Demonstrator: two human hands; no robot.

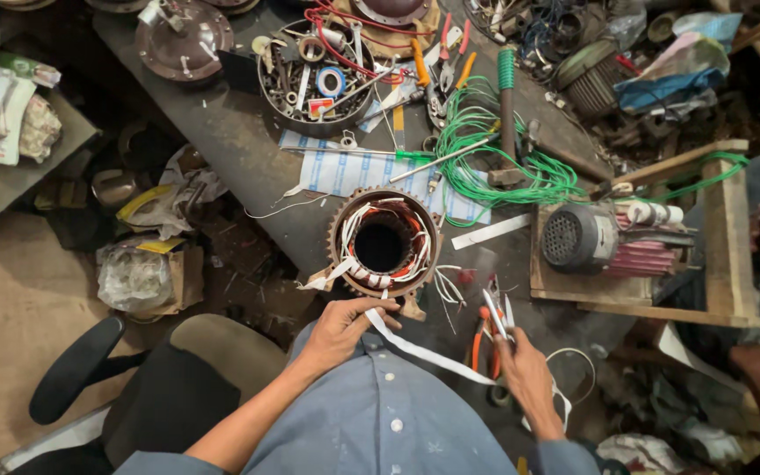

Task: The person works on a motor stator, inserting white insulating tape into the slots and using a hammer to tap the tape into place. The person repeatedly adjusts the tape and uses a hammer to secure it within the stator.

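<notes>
Plainly, materials: a round motor stator (382,244) with a toothed metal rim, copper-coloured windings, white sleeving and a dark hollow centre is seen on the grey, scuffed worktop (239,145).
Tape: a flat, narrow white strip (420,349) is stretched from the stator's near edge across to the right.
Left hand (342,327): its grip is pressed together on the strip, thumb and fingers pinching it just below the stator.
Right hand (525,374): its grip is closed around the strip's far end and orange-handled scissors (489,325), blades pointed up and slightly apart.
Position: the stator is set just beyond the left hand, touching the strip; the scissors are held to its right, near but apart.
Surroundings: a tangle of green wire (494,158), a round tray of small parts (318,79) and a grey motor on a wooden frame (580,237) are spread farther back.
</notes>
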